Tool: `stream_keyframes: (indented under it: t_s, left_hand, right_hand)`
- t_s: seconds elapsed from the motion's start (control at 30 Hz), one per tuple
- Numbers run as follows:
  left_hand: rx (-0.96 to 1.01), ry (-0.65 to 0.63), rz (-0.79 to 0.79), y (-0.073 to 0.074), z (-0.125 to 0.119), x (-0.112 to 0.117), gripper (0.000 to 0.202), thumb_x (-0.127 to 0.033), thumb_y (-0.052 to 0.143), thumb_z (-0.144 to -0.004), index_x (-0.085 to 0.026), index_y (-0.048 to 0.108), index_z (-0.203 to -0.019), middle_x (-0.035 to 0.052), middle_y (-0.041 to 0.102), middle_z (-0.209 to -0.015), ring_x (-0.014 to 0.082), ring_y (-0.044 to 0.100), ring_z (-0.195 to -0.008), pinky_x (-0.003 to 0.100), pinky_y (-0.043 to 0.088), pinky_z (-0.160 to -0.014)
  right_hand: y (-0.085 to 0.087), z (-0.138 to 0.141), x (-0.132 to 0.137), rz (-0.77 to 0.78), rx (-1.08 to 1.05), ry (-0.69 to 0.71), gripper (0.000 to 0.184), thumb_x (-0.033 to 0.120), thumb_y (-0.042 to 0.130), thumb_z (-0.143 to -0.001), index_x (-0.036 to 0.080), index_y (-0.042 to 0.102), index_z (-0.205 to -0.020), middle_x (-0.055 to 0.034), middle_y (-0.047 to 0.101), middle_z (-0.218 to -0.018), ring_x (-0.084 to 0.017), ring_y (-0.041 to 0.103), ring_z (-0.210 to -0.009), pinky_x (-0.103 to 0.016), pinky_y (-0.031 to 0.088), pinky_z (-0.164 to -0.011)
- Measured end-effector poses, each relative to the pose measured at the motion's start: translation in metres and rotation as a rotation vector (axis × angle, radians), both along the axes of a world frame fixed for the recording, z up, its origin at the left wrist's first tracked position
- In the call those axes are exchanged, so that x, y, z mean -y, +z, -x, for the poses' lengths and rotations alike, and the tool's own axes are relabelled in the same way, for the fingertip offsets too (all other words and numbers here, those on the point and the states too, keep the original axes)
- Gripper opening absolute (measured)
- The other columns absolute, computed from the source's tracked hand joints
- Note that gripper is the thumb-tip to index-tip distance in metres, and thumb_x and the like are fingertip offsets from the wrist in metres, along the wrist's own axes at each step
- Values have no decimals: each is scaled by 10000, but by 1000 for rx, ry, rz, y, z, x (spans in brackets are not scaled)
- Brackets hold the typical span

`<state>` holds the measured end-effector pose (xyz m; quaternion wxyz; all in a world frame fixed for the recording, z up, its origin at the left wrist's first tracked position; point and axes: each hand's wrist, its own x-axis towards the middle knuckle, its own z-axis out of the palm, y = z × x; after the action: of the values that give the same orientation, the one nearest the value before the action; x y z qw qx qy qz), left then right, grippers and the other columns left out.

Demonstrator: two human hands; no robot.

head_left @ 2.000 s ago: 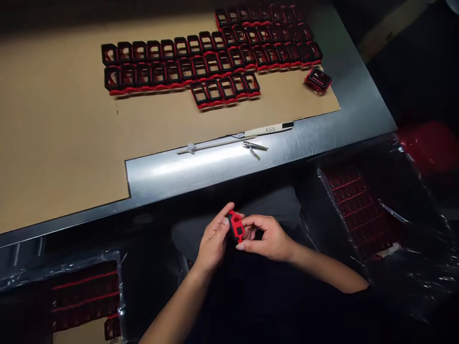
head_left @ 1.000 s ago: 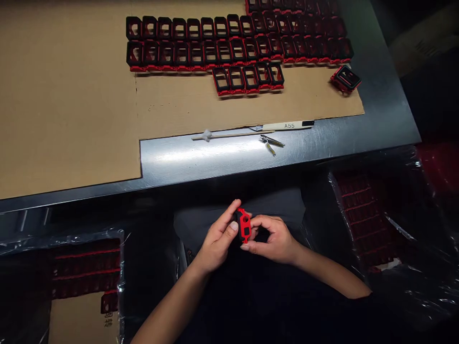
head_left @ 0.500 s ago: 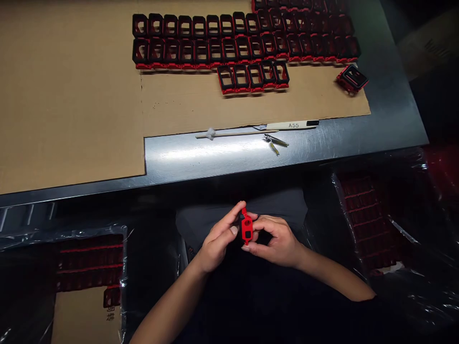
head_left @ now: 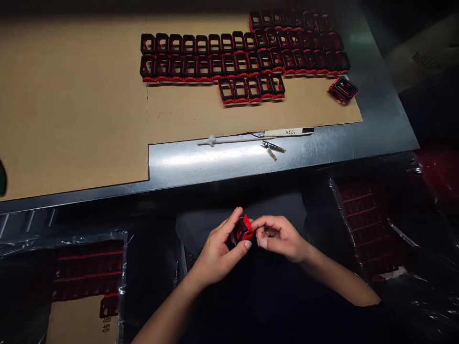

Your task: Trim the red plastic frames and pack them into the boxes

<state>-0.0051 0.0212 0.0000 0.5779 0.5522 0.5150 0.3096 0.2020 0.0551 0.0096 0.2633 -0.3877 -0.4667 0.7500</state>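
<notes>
Above my lap, my left hand [head_left: 221,248] is closed around a small red and black plastic frame [head_left: 244,230], its thumb on the near side and its fingers behind. The frame is tilted, with a red face towards the right. On that side, my right hand [head_left: 281,239] reaches the frame's red edge with its index fingertip. Its other fingers are curled in by the thumb; whether something small is pinched there is hidden. On the table stand rows of similar red and black frames [head_left: 229,64], and one lies turned askew [head_left: 344,90] at the right.
A cardboard sheet [head_left: 82,110] covers much of the metal table [head_left: 186,160]. Along its edge lie a pale-handled knife marked A55 [head_left: 289,132], a thin stick with white fluff [head_left: 233,140] and small metal bits [head_left: 274,147]. Plastic-lined boxes with frames stand left [head_left: 125,267] and right [head_left: 333,191].
The frame has been turned and tipped in my left hand. My right thumb has come off it, and my right fingers have curled. The camera view has shifted slightly.
</notes>
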Motion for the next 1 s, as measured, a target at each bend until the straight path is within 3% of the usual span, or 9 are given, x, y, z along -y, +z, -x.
stream_keyframes:
  t_s: [0.07,0.13,0.23,0.37,0.47,0.6,0.8,1.0]
  left_hand:
    - [-37,-44,-57,0,2,1,684,-306,651,-912,-319,349,-1526,84,667,-1328,273,632,-1222,490,457,-1096]
    - [-64,-76,-115,1,2,1,719,-274,620,-934,-363,259,-1549,64,676,-1319,260,631,-1217,512,466,-1082]
    - [-122,-100,-228,4,2,-1,743,-214,594,-942,-363,209,-1559,58,677,-1320,242,599,-1228,499,495,-1046]
    - [-143,-127,-363,7,2,-3,767,-115,560,-931,-317,188,-1571,73,655,-1348,213,533,-1257,455,501,-1047]
    - [-115,-109,-347,9,5,0,789,-99,551,-909,-304,180,-1575,108,518,-1496,236,445,-1371,499,434,-1116]
    - [-12,-9,-163,12,8,6,803,-216,588,-892,-290,174,-1577,135,336,-1606,309,384,-1445,554,384,-1148]
    - [-63,58,-99,14,2,11,858,-376,736,-815,-303,283,-1540,133,461,-1510,335,480,-1371,551,410,-1132]
    - [-127,86,-186,16,-6,9,834,-355,770,-797,-321,326,-1501,128,489,-1456,319,523,-1324,533,464,-1094]
  right_hand:
    - [2,-4,-4,213,-110,16,338,400,635,-844,131,706,-1035,21,604,-594,-80,480,-465,-197,393,-456]
    - [5,-4,-7,307,-142,23,402,481,624,-859,115,722,-991,22,592,-536,-70,449,-408,-186,350,-410]
    - [10,3,-8,344,-96,31,400,511,672,-843,119,721,-907,32,574,-509,-59,443,-394,-171,337,-395]
    - [14,10,-3,301,-11,23,318,436,782,-777,132,704,-829,54,546,-503,-54,453,-419,-167,363,-426]
    - [14,10,2,192,50,-3,265,387,781,-790,132,713,-811,47,554,-511,-55,455,-436,-175,364,-445]
    - [13,9,6,-57,130,-18,210,337,747,-833,129,744,-804,22,584,-568,-62,463,-472,-183,365,-454]
    - [12,9,6,-532,201,-47,129,243,719,-880,148,760,-803,15,598,-564,-81,498,-507,-207,404,-520]
    - [5,10,7,-718,224,-19,165,231,655,-924,165,752,-807,-7,645,-581,-113,536,-529,-241,433,-544]
